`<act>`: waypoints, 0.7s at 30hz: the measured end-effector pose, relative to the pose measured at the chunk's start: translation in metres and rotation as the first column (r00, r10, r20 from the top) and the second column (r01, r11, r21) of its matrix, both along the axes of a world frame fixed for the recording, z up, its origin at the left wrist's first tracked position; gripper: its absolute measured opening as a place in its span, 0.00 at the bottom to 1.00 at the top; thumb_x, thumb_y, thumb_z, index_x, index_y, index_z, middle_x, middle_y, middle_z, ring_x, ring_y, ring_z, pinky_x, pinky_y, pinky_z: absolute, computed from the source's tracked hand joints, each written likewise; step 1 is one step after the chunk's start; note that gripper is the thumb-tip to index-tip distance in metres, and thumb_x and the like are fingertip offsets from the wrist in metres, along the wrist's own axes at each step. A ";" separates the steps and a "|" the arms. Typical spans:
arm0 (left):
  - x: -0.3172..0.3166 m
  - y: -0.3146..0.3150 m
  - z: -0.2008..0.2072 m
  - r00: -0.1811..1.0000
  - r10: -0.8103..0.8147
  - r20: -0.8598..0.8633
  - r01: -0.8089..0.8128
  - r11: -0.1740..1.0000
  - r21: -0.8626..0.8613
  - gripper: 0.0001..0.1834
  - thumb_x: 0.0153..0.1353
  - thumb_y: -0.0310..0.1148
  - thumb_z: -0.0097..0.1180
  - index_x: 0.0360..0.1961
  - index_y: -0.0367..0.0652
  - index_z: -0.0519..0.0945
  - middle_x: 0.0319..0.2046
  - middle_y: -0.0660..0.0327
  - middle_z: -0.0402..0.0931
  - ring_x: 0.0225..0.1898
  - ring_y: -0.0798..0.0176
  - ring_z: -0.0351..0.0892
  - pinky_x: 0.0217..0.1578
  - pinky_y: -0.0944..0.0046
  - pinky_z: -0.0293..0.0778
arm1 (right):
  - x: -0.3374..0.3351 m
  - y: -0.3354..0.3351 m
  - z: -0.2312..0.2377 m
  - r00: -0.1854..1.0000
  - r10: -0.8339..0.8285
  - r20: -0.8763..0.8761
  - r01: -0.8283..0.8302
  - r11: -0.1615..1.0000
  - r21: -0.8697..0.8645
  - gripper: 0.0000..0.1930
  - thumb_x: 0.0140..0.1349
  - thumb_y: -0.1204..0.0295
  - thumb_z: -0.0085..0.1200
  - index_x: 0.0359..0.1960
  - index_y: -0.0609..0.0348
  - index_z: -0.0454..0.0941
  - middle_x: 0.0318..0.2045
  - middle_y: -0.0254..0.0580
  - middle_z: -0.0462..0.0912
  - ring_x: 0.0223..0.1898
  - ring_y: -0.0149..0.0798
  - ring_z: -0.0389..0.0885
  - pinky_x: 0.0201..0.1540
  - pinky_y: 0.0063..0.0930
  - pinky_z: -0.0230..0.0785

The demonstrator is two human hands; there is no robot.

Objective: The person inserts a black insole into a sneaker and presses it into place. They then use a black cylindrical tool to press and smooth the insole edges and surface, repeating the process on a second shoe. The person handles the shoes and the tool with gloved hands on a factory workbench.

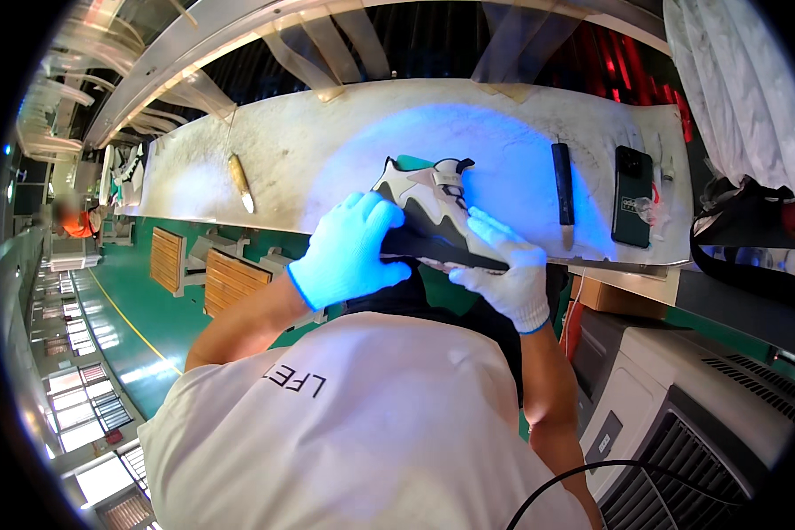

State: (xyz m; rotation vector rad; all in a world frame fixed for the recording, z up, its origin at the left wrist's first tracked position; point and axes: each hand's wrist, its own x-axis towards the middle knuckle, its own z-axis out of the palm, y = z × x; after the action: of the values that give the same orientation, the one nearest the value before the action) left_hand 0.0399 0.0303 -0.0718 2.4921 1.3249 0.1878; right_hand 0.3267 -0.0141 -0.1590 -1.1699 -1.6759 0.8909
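A white and grey sneaker [424,201] with a dark sole edge and a green lining lies tilted on its side between my gloved hands, at the near edge of the worktable. My left hand [352,250] wraps its fingers round the heel end. Toward the toe end, my right hand [508,269] grips the shoe with its fingers along the upper and its thumb below. Both hands wear white knitted gloves with blue cuffs. Blue light falls on the shoe, the left glove and the tabletop around them.
Right of the shoe lie a dark-handled knife [563,190] and a phone [632,196]. A wooden-handled blade [240,183] rests to the left. More shoes [125,175] stand at the table's far left end. A grey machine [680,397] with vents stands at my right.
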 end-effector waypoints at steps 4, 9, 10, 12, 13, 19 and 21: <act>0.025 0.011 -0.008 0.987 -0.124 -0.099 0.136 0.982 0.133 0.28 0.47 0.46 0.84 0.41 0.45 0.81 0.44 0.55 0.81 0.47 0.44 0.83 0.47 0.45 0.81 | 0.001 0.002 -0.003 0.994 0.031 -0.101 -0.033 0.999 -0.019 0.43 0.57 0.47 0.84 0.65 0.69 0.87 0.65 0.64 0.88 0.65 0.55 0.91 0.68 0.45 0.83; 0.030 0.028 -0.013 0.971 -0.220 0.092 0.213 0.973 0.084 0.28 0.43 0.47 0.86 0.36 0.47 0.80 0.39 0.57 0.81 0.44 0.44 0.83 0.43 0.48 0.81 | 0.001 0.002 0.011 1.000 0.019 -0.020 -0.020 0.997 -0.079 0.42 0.52 0.55 0.85 0.65 0.71 0.87 0.65 0.63 0.88 0.66 0.53 0.90 0.70 0.44 0.80; 0.030 0.031 -0.010 0.976 -0.202 0.083 0.200 0.979 0.032 0.28 0.42 0.47 0.87 0.36 0.48 0.80 0.39 0.57 0.81 0.45 0.44 0.83 0.43 0.48 0.81 | 0.000 0.003 0.013 1.000 0.014 0.002 -0.014 0.997 -0.078 0.42 0.52 0.55 0.85 0.65 0.71 0.87 0.65 0.63 0.88 0.66 0.53 0.90 0.70 0.44 0.80; 0.030 0.036 -0.009 0.981 -0.180 0.071 0.182 0.983 -0.030 0.29 0.40 0.47 0.87 0.35 0.48 0.80 0.38 0.58 0.81 0.44 0.45 0.83 0.42 0.48 0.82 | 0.001 0.005 0.016 0.999 0.032 0.024 -0.030 0.995 -0.095 0.43 0.50 0.57 0.85 0.66 0.70 0.87 0.65 0.63 0.89 0.65 0.53 0.91 0.70 0.44 0.81; 0.029 0.036 -0.010 0.982 -0.177 0.070 0.180 0.983 -0.040 0.29 0.40 0.46 0.87 0.35 0.49 0.80 0.37 0.59 0.80 0.44 0.45 0.83 0.42 0.47 0.82 | 0.002 0.006 0.017 0.998 0.043 0.037 -0.039 0.994 -0.104 0.43 0.49 0.57 0.86 0.66 0.69 0.87 0.65 0.63 0.89 0.65 0.53 0.91 0.70 0.44 0.81; 0.032 0.038 -0.008 0.969 -0.038 0.246 0.070 0.990 -0.123 0.29 0.39 0.44 0.86 0.37 0.49 0.80 0.38 0.60 0.80 0.42 0.47 0.84 0.39 0.47 0.82 | 0.005 0.014 0.038 0.980 0.126 0.156 -0.094 0.976 -0.195 0.49 0.48 0.53 0.88 0.71 0.66 0.83 0.66 0.60 0.88 0.66 0.55 0.89 0.69 0.41 0.81; 0.034 0.039 -0.007 0.969 -0.024 0.247 0.057 0.990 -0.128 0.28 0.40 0.42 0.85 0.38 0.49 0.80 0.40 0.60 0.80 0.43 0.48 0.85 0.38 0.48 0.82 | -0.002 0.025 0.048 0.985 0.130 0.110 -0.089 0.945 -0.315 0.44 0.53 0.54 0.85 0.69 0.67 0.82 0.64 0.60 0.88 0.63 0.57 0.90 0.65 0.43 0.82</act>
State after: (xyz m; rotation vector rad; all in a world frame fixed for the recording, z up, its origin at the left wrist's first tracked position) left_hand 0.0743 0.0697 -0.0792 2.2958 1.1463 0.3717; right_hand 0.3249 0.0110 -0.1106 -1.3783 -1.7622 1.2038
